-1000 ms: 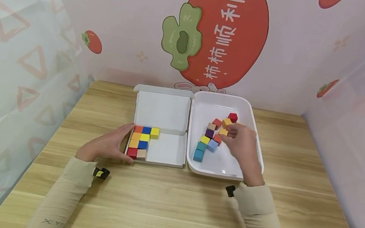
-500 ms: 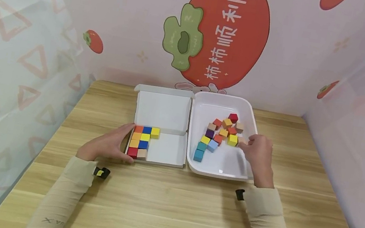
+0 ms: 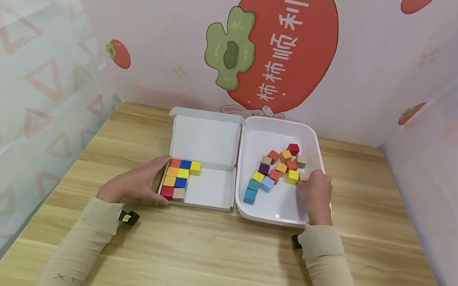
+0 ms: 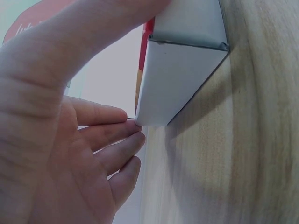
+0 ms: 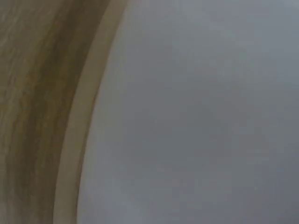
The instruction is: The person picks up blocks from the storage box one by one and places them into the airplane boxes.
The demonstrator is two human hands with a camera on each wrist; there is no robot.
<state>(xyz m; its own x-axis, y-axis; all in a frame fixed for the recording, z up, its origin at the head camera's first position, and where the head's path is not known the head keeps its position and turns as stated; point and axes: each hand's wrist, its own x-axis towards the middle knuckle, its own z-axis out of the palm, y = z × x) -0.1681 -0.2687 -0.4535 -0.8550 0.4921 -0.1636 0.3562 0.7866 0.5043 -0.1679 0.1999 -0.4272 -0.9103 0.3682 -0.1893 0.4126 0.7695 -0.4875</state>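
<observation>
My left hand (image 3: 137, 181) grips the left end of a white cardboard box (image 3: 213, 188), thumb at the front corner and fingertips at the back one. In the left wrist view the fingertips (image 4: 133, 123) meet the far corner of the box wall. Colored cubes (image 3: 182, 173) fill the left part of the box in neat rows. My right hand (image 3: 316, 194) is inside a white plastic tray (image 3: 260, 210), its fingers pointing down beside a plain wooden cube (image 3: 303, 177). Its fingertips are hidden, so I cannot tell whether they hold a cube.
The box lid (image 3: 204, 140) stands open toward the back, its right edge against the tray. Several loose cubes, including a yellow one (image 3: 292, 177) and a teal one (image 3: 249, 196), lie in the tray. A patterned wall (image 3: 152, 86) stands behind the wooden table (image 3: 201, 258).
My right hand has drawn back from the orange cubes to the tray's right side, then shifted slightly left beside the plain wooden cube. My left hand stays on the box.
</observation>
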